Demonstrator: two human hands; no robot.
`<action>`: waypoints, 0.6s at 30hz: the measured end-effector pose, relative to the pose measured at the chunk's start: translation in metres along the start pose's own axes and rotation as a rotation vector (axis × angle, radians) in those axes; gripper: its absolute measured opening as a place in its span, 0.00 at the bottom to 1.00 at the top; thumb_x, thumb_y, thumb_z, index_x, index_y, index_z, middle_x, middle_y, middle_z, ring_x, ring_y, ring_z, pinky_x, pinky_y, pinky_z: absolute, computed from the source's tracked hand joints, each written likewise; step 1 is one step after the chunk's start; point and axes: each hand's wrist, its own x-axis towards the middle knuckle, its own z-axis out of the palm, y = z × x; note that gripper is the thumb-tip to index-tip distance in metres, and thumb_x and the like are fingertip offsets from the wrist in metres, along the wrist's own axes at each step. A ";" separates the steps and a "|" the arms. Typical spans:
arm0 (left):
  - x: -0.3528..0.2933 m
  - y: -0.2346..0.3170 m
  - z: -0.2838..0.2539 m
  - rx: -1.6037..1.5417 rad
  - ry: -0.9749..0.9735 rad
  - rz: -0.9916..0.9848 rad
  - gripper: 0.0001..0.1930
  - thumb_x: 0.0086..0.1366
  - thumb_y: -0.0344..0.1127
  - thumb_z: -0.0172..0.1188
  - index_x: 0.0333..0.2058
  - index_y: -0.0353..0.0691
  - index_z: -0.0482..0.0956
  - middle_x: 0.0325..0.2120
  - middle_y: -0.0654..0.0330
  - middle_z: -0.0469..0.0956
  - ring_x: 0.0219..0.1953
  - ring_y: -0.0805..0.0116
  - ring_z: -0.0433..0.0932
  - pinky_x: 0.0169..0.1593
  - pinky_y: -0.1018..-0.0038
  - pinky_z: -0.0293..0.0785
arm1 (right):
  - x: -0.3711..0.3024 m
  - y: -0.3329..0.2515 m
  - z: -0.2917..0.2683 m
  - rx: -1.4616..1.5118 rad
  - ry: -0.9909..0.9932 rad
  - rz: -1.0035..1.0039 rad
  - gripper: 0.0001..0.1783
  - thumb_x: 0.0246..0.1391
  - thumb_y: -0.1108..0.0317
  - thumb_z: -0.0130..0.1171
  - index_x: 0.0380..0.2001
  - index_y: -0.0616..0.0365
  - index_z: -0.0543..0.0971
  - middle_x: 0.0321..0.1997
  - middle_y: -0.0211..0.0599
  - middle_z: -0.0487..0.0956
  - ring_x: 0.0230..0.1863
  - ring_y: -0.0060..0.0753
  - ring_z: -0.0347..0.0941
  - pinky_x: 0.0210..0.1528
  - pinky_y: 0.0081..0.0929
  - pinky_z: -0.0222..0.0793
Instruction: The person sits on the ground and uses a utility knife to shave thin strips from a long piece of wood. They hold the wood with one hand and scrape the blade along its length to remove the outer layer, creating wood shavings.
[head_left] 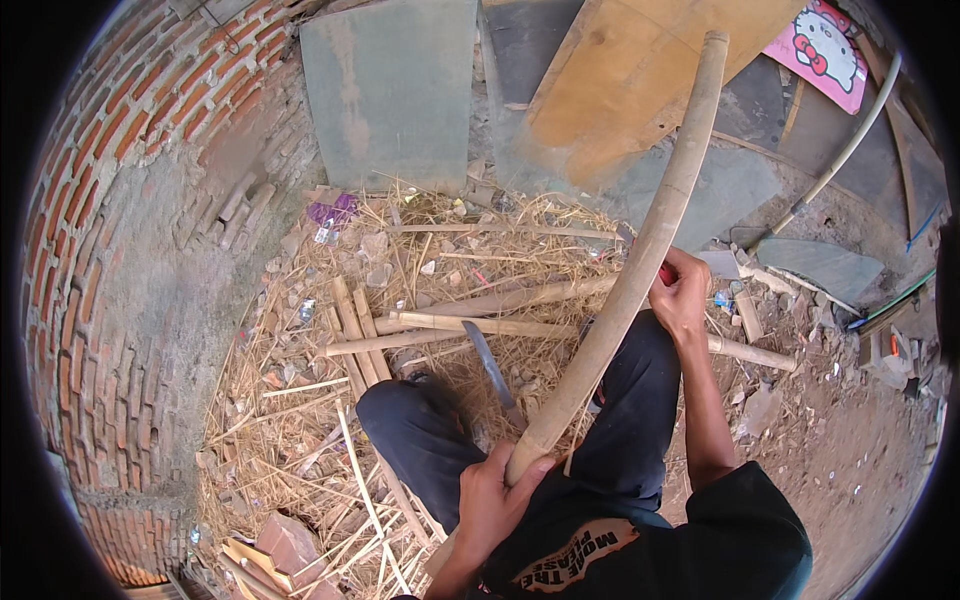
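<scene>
Left hand [497, 497] is gripping the long pole [640, 270] by its near end, right hand [682, 298] is clutching a red handle [667, 273] beside it, pole looking unsplit, split strips [358, 335] already lying far left.

A rough yard: worn brick wall [85, 230], scattered straw [268, 350], dirt ground [850, 470], leaning boards [390, 100]

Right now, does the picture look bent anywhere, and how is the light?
In the head view, the brick wall bows along the left rim and the corners are black; in the head view, light looks fairly even, without strong glare; in the head view, I cannot tell how much the lens bends the long pole.
</scene>
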 end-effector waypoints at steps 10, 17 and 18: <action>0.031 0.009 -0.016 -0.021 0.074 0.042 0.21 0.59 0.41 0.81 0.37 0.32 0.79 0.19 0.54 0.76 0.20 0.70 0.71 0.27 0.70 0.70 | -0.058 -0.036 0.004 0.228 -0.176 -0.086 0.13 0.63 0.66 0.70 0.45 0.65 0.86 0.34 0.46 0.85 0.34 0.31 0.81 0.39 0.26 0.75; 0.044 0.015 -0.015 -0.042 0.080 0.064 0.26 0.56 0.46 0.84 0.37 0.33 0.78 0.22 0.50 0.81 0.22 0.56 0.81 0.29 0.65 0.76 | -0.099 -0.060 0.008 0.314 -0.353 -0.393 0.17 0.53 0.63 0.78 0.44 0.59 0.87 0.31 0.37 0.84 0.24 0.34 0.80 0.27 0.27 0.74; 0.045 0.014 -0.014 -0.061 0.085 0.067 0.26 0.56 0.46 0.84 0.37 0.33 0.78 0.22 0.50 0.81 0.22 0.56 0.82 0.29 0.64 0.76 | -0.100 -0.064 0.006 0.331 -0.353 -0.418 0.18 0.52 0.63 0.78 0.44 0.59 0.87 0.31 0.36 0.84 0.24 0.33 0.80 0.27 0.27 0.74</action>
